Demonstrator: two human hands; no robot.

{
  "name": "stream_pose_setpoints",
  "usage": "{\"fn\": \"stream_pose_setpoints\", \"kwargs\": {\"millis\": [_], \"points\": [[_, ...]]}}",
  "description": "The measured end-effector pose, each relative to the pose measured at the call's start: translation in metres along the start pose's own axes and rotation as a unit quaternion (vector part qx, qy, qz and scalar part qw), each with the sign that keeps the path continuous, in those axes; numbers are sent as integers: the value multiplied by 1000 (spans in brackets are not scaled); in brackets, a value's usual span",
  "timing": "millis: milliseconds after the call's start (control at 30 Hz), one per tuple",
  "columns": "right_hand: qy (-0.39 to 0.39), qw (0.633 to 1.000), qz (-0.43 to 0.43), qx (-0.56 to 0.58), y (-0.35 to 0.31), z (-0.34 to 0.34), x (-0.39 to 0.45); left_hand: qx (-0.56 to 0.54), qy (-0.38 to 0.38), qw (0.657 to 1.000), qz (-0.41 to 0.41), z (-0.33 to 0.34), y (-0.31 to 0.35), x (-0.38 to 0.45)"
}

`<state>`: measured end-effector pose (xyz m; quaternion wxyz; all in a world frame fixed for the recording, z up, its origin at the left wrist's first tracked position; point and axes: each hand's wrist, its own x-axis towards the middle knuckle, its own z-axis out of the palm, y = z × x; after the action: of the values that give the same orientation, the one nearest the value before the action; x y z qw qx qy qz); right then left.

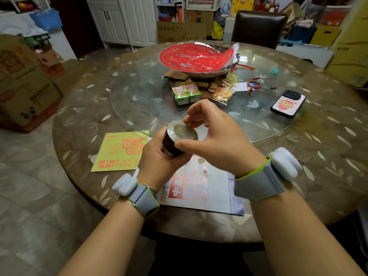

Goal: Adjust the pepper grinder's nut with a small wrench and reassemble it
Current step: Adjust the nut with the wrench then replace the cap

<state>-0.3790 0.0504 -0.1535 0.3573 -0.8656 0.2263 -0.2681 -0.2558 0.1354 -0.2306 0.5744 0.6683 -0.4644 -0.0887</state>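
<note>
While the left hand (159, 156) wraps around the dark body of the pepper grinder (175, 139), the grinder sits above the near edge of the worktop (328, 148), lifted off it and tilted so its open end faces up toward the camera. Left fingers curl round the lower barrel, thumb side toward the viewer; grip is closed on it. Grinder body looks dark brown or black, cylindrical, with a shiny metal rim at the top end and pale greyish ground residue inside the opening. Nut not clearly visible; no wrench can be made out.

Right hand (217, 140) is just beside the grinder on its right, touching the rim: fingertips pinch at the far edge of the metal ring, thumb (185, 145) stretched across below the near edge. Whether it holds a small part there, cannot tell. Wrist bent, palm facing left and down.

Both wrists carry grey straps with white modules.

Below the hands a printed paper sheet (201, 188) lies on the worktop with a few specks of ground pepper on it. A yellow card with red print (119, 150) lies to its left. Further right, on the glass turntable (139, 92), a phone in a pink cartoon case (287, 103) rests well apart from the hands.
</note>
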Motion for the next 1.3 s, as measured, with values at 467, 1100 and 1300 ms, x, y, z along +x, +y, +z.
{"fn": "stream_pose_setpoints", "kwargs": {"millis": [467,1100,1300], "points": [[-18,999,13,-32,-15,11,12,-46,32,998,-20,-5,-9,3],[-41,612,415,672,39,69,-39,-434,126,873,-183,1,35,26],[61,603,403,686,40,60,-36,-424,101,870,-231,-1,30,19]]}}
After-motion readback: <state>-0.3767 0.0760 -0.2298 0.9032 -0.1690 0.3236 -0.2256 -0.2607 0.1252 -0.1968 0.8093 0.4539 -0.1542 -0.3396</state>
